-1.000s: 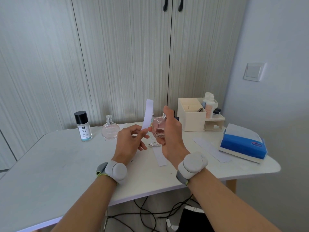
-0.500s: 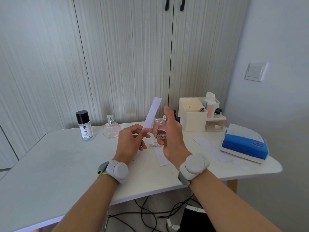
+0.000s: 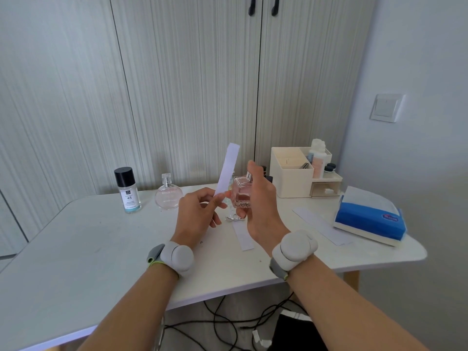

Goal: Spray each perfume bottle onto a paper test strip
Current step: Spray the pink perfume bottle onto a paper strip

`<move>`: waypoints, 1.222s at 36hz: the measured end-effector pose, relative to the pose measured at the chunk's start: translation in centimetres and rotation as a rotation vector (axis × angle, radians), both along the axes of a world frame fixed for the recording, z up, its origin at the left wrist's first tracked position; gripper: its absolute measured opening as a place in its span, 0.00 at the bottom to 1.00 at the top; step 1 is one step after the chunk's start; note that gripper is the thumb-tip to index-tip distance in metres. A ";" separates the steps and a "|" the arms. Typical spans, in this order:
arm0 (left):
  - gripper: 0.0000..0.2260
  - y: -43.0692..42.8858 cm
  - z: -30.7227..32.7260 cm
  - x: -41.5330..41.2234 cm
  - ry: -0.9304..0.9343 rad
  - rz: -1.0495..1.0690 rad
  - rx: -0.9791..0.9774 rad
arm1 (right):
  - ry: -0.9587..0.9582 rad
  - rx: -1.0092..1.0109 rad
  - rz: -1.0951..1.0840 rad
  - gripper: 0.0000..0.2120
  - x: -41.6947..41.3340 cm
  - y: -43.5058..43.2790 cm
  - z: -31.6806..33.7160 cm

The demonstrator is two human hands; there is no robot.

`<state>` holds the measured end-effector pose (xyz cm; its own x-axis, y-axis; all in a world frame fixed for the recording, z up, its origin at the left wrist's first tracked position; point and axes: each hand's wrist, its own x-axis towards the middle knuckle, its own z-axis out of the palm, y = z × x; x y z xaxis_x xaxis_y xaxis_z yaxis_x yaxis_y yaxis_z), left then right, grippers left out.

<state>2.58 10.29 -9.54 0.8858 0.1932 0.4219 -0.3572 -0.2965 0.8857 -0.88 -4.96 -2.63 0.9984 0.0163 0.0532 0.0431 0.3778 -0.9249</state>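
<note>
A paper test strip point(image 3: 227, 170) was held above the worktop point(image 3: 83, 239), its long axis nearly upright and its top tilted toward the pink perfume bottle point(image 3: 241, 193) just beside it. The strip's lower end was pinched in the fingers of the left hand point(image 3: 197, 214); the bottle, upright with its silver nozzle at the top, was gripped by the right hand point(image 3: 260, 206), one finger raised over the nozzle. Behind the left hand, a round perfume bottle point(image 3: 168, 195) and a black-capped bottle point(image 3: 128, 190) were seen standing. Two loose strips point(image 3: 243, 235) were left lying flat near the right hand, with a blue tissue pack point(image 3: 369, 219) and cream organiser point(image 3: 291, 173) beyond.
</note>
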 end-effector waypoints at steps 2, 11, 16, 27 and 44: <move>0.09 0.1 0.0 0.1 0.000 0.000 -0.003 | 0.009 -0.004 0.005 0.19 0.1 0.0 -0.1; 0.10 0.2 -0.1 0.3 -0.004 0.029 -0.043 | 0.055 0.047 0.047 0.24 0.4 -0.5 -0.5; 0.11 0.3 0.1 0.2 -0.010 0.068 -0.079 | 0.085 0.097 0.098 0.36 0.6 -0.6 -0.8; 0.13 0.8 0.0 0.4 -0.018 0.116 -0.129 | 0.182 0.544 0.315 0.34 0.5 -1.1 -0.8; 0.11 0.8 0.2 0.2 -0.024 0.134 -0.150 | 0.087 0.457 0.469 0.18 0.1 -0.7 -0.5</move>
